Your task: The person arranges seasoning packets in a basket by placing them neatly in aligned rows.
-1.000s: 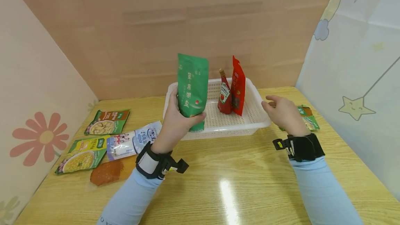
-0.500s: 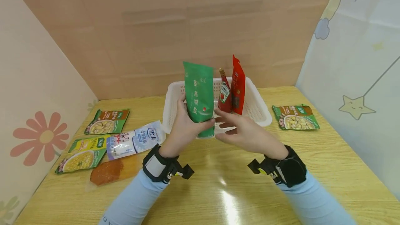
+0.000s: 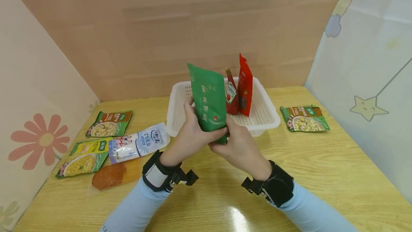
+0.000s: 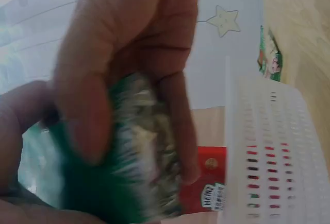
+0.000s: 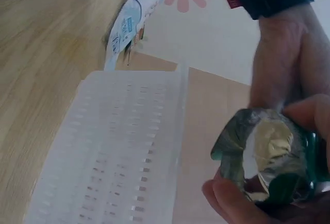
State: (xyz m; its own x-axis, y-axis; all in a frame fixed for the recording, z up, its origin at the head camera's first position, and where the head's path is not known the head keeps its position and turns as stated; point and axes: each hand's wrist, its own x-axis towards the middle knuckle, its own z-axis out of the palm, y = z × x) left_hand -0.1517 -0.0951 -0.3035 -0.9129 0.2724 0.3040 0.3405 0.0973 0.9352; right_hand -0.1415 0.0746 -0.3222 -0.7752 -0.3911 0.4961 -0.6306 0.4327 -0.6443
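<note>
Green pouch (image 3: 209, 97): held up, tilted — near the white basket (image 3: 175, 114)
Left hand (image 3: 193, 134): grasping its left side
Right hand (image 3: 242, 149): grasping its lower end
Basket: bottle (image 3: 232, 100), red packet (image 3: 245, 90) inside

The left forearm (image 3: 136, 203) and right forearm (image 3: 315, 208), both in light blue sleeves, angle inward until the hands come close together. The left hand (image 3: 191, 135) grips, thumb reaching across toward the right hand (image 3: 239, 146), which grips too (slightly lower).
</note>
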